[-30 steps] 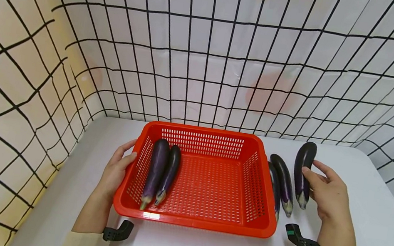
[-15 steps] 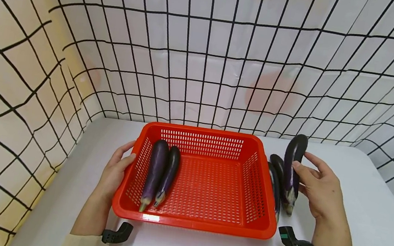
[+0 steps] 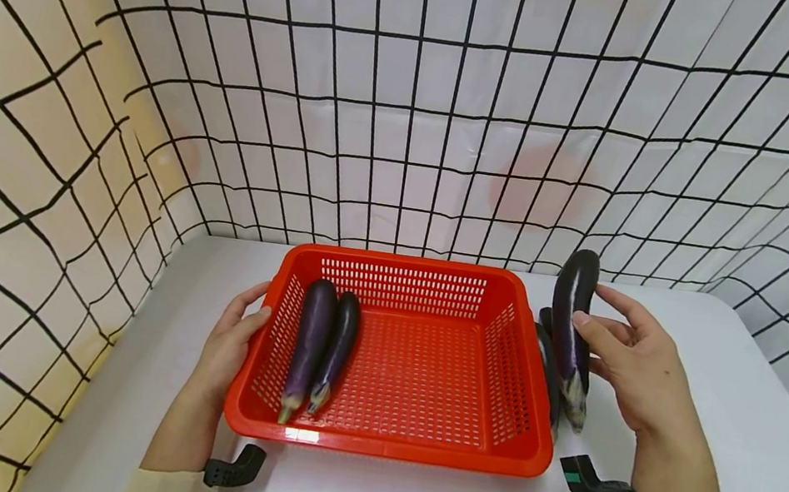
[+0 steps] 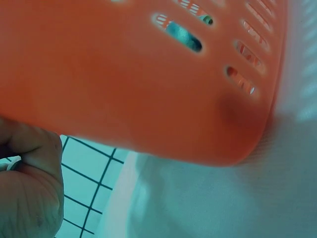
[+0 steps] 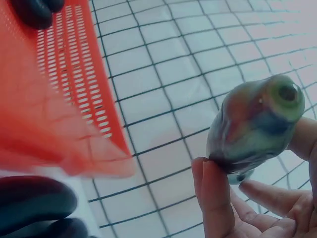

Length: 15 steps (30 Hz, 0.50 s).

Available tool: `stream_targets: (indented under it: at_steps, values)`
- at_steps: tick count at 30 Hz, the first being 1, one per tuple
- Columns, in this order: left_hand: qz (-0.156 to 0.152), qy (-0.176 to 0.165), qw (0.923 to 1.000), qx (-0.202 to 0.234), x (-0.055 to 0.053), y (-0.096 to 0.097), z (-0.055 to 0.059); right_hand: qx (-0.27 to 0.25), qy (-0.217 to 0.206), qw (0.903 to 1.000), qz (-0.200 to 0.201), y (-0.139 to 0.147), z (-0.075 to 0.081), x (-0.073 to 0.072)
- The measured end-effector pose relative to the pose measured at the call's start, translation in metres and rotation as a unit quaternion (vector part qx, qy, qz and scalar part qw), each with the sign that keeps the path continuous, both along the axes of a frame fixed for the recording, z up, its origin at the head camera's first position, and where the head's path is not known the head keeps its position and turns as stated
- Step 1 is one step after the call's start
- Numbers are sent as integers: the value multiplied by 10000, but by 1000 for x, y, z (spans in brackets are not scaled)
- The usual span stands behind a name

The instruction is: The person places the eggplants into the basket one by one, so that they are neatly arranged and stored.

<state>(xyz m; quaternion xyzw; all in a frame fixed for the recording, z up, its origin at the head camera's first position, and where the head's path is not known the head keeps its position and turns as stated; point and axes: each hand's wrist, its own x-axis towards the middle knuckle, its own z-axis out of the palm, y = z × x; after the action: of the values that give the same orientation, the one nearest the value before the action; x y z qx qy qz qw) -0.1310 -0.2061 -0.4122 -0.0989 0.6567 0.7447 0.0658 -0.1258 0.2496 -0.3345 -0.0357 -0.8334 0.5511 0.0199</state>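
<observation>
My right hand (image 3: 632, 359) pinches a dark purple eggplant (image 3: 573, 313) between thumb and fingers, just right of the red basket. In the right wrist view the stem end of that eggplant (image 5: 257, 124) faces the camera, raised beside the basket. My left hand (image 3: 229, 345) grips the left rim of the red plastic basket (image 3: 384, 448); the left wrist view shows the basket's outer wall (image 4: 124, 89) close up with the hand at its edge. Inside, a thick eggplant (image 3: 310, 343) and a thinner eggplant (image 3: 340, 348) lie side by side along the left wall.
Partly hidden behind the held one, other eggplants (image 3: 548, 377) lie on the white table (image 3: 715, 392) against the basket's right side. A black wire grid (image 3: 407, 159) stands behind the table and along both sides.
My right hand has lifted the eggplant and carried it left, over the other eggplants and up to the basket's right rim. The left hand stays on the basket.
</observation>
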Motion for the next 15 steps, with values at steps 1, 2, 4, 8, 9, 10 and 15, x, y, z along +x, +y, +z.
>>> stream_targets:
  at_steps: [1, 2, 4, 8, 9, 10, 15]
  values:
    - [-5, -5, 10000, -5, 0, 0, 0, 3, 23, 10000, 56, -1, 3, 0]
    - [-11, -5, 10000, -12, 0, 0, 0, 44, 42, 9999, 94, -2, 7, -1]
    - [-21, -13, 10000, -29, 0, 0, 1, 105, 65, 9998, 183, -6, 13, -2]
    - [-7, -28, 10000, -27, 0, -1, 1, 74, 112, 9989, 458, -15, 27, -9]
    - [-8, -31, 10000, -20, 0, -1, 1, 55, 128, 9984, 540, -18, 30, -10]
    - [-7, -32, 10000, -13, 0, -1, 1, -2, 142, 9978, 643, -21, 33, -12]
    - [4, -30, 10000, -59, 1, 0, 0, -362, -22, 9927, 1151, -39, 47, -23]
